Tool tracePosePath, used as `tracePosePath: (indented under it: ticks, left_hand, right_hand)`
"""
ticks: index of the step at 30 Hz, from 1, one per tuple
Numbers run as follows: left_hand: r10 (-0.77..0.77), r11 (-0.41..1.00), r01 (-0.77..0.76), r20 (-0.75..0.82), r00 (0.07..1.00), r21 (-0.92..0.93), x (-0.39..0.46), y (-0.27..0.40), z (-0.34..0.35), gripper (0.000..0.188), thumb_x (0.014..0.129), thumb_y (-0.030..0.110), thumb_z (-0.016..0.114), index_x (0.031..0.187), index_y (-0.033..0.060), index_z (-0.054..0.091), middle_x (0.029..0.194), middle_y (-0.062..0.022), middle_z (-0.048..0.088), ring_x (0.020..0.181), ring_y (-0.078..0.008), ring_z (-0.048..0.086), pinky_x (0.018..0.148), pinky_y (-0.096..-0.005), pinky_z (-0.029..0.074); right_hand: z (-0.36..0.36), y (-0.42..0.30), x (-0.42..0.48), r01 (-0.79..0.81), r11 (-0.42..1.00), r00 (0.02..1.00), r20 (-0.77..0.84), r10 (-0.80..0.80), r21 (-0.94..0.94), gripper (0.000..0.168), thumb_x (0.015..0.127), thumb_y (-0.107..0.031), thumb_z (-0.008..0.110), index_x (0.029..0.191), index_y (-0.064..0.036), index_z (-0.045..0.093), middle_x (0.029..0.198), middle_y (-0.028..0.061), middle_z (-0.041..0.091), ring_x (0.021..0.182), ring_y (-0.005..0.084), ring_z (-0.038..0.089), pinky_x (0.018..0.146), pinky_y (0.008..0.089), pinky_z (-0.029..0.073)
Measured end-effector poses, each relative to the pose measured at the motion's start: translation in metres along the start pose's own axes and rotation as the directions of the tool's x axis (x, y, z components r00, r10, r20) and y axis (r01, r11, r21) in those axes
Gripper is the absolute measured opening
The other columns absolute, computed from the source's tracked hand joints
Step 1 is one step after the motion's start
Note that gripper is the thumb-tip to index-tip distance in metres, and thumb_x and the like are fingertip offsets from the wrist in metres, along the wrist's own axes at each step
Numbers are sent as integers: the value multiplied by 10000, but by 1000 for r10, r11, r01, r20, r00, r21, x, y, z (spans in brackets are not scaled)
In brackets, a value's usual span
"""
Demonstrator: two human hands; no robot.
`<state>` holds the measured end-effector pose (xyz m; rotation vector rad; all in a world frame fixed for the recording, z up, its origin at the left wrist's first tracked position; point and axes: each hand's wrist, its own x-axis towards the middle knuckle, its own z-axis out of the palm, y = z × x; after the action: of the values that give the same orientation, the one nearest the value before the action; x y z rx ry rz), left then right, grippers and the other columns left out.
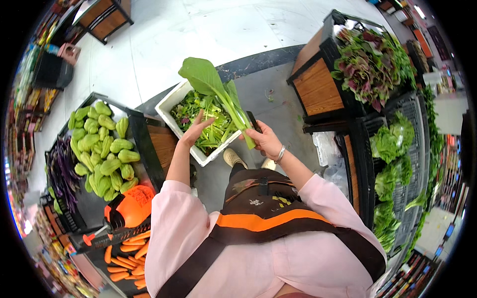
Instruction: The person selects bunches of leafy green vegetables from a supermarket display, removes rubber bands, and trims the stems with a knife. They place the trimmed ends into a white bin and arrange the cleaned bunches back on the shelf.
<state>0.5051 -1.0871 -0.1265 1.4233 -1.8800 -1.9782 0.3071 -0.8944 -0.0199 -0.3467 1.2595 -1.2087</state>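
Observation:
My right hand [264, 138] grips a leafy green vegetable with long pale-green stalks [233, 108], together with a knife that has a black handle [254, 121]. The large leaves point up and to the left, over a white foam box [166, 111]. Above the near left part of that box is my left hand [195, 131], its fingers spread and nothing in them. Cut stalks and leafy trimmings [214, 128] fill much of the box. Most of the knife's blade is hidden by the stalks and my fingers.
Chayotes [110, 166], purple eggplants [61, 167], carrots [130, 259] and an orange sprayer bottle [136, 205] are on the left stand. Red-green leafy vegetables [367, 67] and lettuce [391, 139] fill stands on the right. Small leaf scraps [269, 95] lie on the dark floor.

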Motion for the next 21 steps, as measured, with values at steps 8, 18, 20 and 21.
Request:
tracePosePath:
  ticks: [8,18,20,21]
  left_hand:
    - [485,874,-442,-356,799,201,15,29,70,242,931,77,555,1148,-20,604,1151,-132,637,1054,-201,614,915,-296,465]
    - [403,914,-280,600,690,-293,-242,82,410,271,956,114,513,1203,0,516,1089,-73,588,971,-155,580,840,-292,484]
    - [387,922,-249,658,646,-297,-269,80,461,237,942,69,526,1164,-12,533,1053,-68,591,949,-148,584,822,-277,486]
    - [346,938,-235,691,635,-253,-287,76,481,228,947,76,521,1158,-11,537,1046,-59,590,948,-140,582,820,-274,485]
  right_hand:
    - [-50,3,-96,204,976,953,-245,-179,80,319,888,-218,634,1139,-53,526,960,73,666,683,58,558,513,200,386]
    - [-137,138,-352,518,783,470,-650,-596,-344,312,839,-245,639,1037,-26,536,829,134,635,717,210,610,652,331,480]
    - [-146,153,-405,398,823,369,-750,-548,-406,297,852,-245,640,1038,-32,551,836,137,645,725,225,629,665,328,490]
    - [-150,167,-430,333,842,342,-778,-527,-423,280,865,-234,641,1041,-32,560,852,126,654,739,203,635,679,310,495]
